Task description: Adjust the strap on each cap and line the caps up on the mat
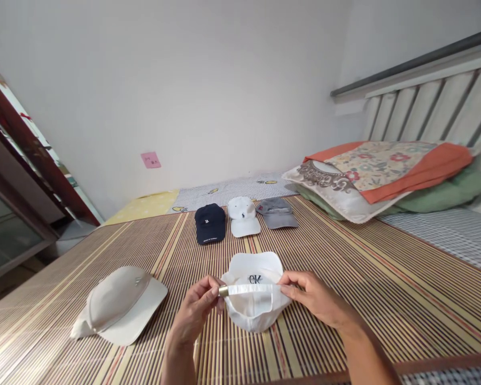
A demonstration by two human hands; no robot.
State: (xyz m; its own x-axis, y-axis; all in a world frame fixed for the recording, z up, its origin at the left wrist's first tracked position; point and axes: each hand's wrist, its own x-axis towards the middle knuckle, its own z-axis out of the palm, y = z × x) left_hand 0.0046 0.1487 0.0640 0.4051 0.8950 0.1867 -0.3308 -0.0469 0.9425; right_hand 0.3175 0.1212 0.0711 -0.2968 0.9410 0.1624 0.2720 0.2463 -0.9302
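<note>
A white baseball cap [253, 315] with dark letters on its front lies on the bamboo mat before me, brim pointing away and back strap facing me. My left hand [200, 302] pinches the strap at its metal buckle [223, 291]. At the strap's other end, my right hand [304, 293] grips the cap between thumb and fingers. The strap is stretched level between both hands. To the left rests a beige cap [120, 299], brim toward the right. Beyond stand a navy cap [210, 222], a second white cap [242, 216] and a grey cap [278, 213] in a row.
The striped bamboo mat [152, 246] covers the bed. Pillows [388, 166] are stacked at the right by a slatted headboard [428, 101]. A pink note [150, 160] sticks to the wall behind. Checked bedding [232, 187] shows along the wall.
</note>
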